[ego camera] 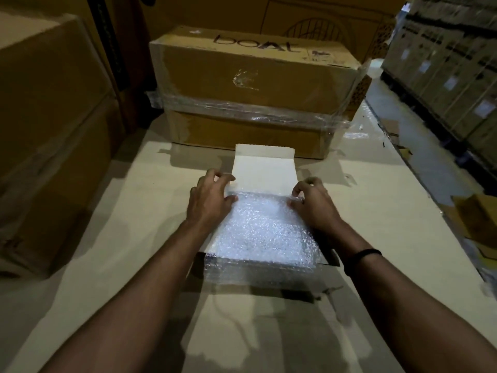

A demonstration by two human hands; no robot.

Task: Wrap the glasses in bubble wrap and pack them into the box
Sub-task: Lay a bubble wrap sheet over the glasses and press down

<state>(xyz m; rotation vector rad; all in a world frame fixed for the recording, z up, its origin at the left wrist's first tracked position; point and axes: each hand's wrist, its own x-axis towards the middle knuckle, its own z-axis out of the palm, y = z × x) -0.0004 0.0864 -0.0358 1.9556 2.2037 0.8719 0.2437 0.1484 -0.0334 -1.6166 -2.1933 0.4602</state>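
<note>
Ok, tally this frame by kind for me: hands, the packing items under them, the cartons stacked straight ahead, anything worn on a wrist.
hands: 2, left hand and right hand
white box, lid open: 1
bubble-wrap bundle: 1
brown cartons: 2, upper carton on lower carton
black wristband: 1
Total: 7

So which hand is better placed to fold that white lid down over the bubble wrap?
Probably the left hand: its fingertips rest on the left edge of the open lid. The right hand seems busy pinching the far corner of the bubble wrap in the box.
</note>
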